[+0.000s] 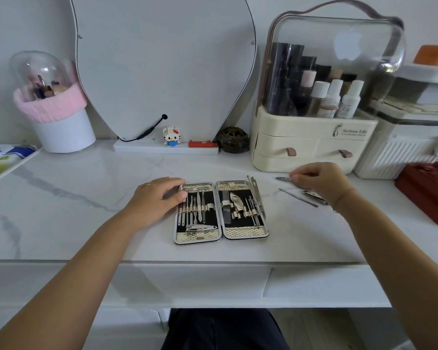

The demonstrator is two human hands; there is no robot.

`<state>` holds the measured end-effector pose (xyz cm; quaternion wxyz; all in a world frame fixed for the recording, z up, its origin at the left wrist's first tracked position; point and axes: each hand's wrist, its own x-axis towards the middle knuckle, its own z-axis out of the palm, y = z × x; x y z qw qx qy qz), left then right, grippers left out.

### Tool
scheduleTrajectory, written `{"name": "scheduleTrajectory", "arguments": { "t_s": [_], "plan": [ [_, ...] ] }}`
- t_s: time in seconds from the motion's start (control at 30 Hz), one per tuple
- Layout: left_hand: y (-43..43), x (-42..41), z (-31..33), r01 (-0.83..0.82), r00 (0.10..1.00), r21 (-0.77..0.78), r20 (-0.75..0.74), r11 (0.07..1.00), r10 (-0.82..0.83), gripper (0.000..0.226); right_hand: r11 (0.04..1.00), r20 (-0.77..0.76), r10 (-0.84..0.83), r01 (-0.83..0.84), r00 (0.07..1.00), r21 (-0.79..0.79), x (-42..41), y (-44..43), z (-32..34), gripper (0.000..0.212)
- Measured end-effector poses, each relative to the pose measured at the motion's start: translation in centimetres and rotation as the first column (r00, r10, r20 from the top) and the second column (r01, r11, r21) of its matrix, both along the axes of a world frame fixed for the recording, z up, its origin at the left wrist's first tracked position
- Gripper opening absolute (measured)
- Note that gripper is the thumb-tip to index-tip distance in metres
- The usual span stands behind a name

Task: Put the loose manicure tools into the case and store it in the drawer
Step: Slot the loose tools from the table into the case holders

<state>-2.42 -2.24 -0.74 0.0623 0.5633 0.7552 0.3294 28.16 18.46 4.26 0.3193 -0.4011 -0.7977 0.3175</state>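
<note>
An open gold-and-black manicure case (pixel 220 210) lies flat on the white marble desk, both halves holding several steel tools under straps. My left hand (pixel 157 198) rests on the case's left edge, fingers spread over its top corner. My right hand (pixel 319 180) is to the right of the case, fingertips pinched on a small steel tool (pixel 283 179) lying on the desk. A thin steel pusher (pixel 297 197) and a nail clipper (pixel 314 197) lie loose just below that hand. A long steel file (pixel 258 195) leans along the case's right edge.
A cream cosmetic organiser (pixel 311 147) with two drawers stands behind my right hand. A red pouch (pixel 430 190) sits at the far right. A mirror (pixel 162 66), a brush holder (pixel 58 117), a toy figure (pixel 172 136) and a dark jar (pixel 233 139) line the back. Desk drawer fronts (pixel 321 281) run below the edge.
</note>
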Motion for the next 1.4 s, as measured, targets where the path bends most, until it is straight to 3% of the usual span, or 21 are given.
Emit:
{"name": "scheduleTrajectory", "arguments": {
  "t_s": [0.17, 0.33, 0.43, 0.53, 0.67, 0.83, 0.9, 0.93, 1.0, 1.07, 1.17, 1.27, 1.4],
  "plan": [
    [0.0, 0.0, -0.1, 0.004, 1.0, 0.003, -0.001, 1.0, -0.004, 0.039, 0.988, 0.309, 0.005, -0.052, 0.951, 0.143, 0.3, 0.2, -0.4, 0.004],
    [0.0, 0.0, 0.0, 0.01, 1.0, -0.003, -0.013, 1.0, -0.01, 0.039, 0.982, 0.532, -0.001, -0.1, 0.847, 0.16, -0.4, -0.1, 0.0, 0.016],
    [0.0, -0.1, 0.0, 0.009, 1.0, -0.009, -0.016, 1.0, -0.01, 0.04, 0.986, 0.625, 0.014, -0.113, 0.781, 0.119, -1.0, -0.2, 0.6, 0.013],
    [0.0, 0.0, -0.1, 0.0, 1.0, -0.007, -0.008, 1.0, 0.0, 0.04, 0.99, 0.713, 0.026, -0.116, 0.701, 0.078, -1.6, -0.4, 1.1, 0.024],
    [0.0, 0.1, 0.0, -0.005, 1.0, -0.008, -0.024, 1.0, 0.005, 0.039, 0.989, 0.784, 0.049, -0.139, 0.618, 0.048, -1.8, -0.9, 1.5, 0.037],
    [0.1, 0.2, 0.1, -0.002, 1.0, 0.004, -0.03, 1.0, 0.002, 0.037, 0.987, 0.84, 0.059, -0.159, 0.539, 0.032, -2.4, -1.8, 1.9, 0.035],
    [0.0, 0.2, 0.1, 0.0, 1.0, 0.003, -0.03, 1.0, 0.0, 0.038, 0.984, 0.817, 0.06, -0.17, 0.573, 0.046, -2.4, -2.3, 2.0, 0.033],
    [0.0, 0.2, 0.1, -0.001, 1.0, 0.002, -0.028, 1.0, 0.001, 0.039, 0.982, 0.77, 0.066, -0.178, 0.634, 0.062, -2.5, -2.5, 2.0, 0.03],
    [0.0, 0.1, 0.1, 0.0, 1.0, -0.001, -0.023, 1.0, 0.0, 0.039, 0.977, 0.588, 0.11, -0.195, 0.801, 0.083, -2.8, -2.9, 2.0, 0.02],
    [0.0, 0.1, 0.1, 0.002, 1.0, -0.005, -0.02, 1.0, -0.002, 0.039, 0.973, 0.364, 0.209, -0.229, 0.908, 0.013, -3.7, -3.8, 2.1, 0.007],
    [0.1, 0.1, 0.1, -0.001, 1.0, -0.013, -0.019, 1.0, 0.001, 0.041, 0.92, 0.104, 0.377, -0.359, 0.92, -0.156, -6.3, -5.0, 2.2, 0.025],
    [0.0, 0.0, 0.1, -0.001, 1.0, -0.017, -0.021, 1.0, 0.001, 0.043, 0.851, -0.072, 0.448, -0.45, 0.891, -0.27, -9.2, -6.2, 1.9, 0.024],
    [0.0, 0.1, 0.2, 0.008, 1.0, -0.026, -0.026, 1.0, -0.008, 0.044, 0.85, -0.145, 0.401, -0.427, 0.904, -0.309, -12.4, -6.9, 0.9, 0.015]
  ]
}}
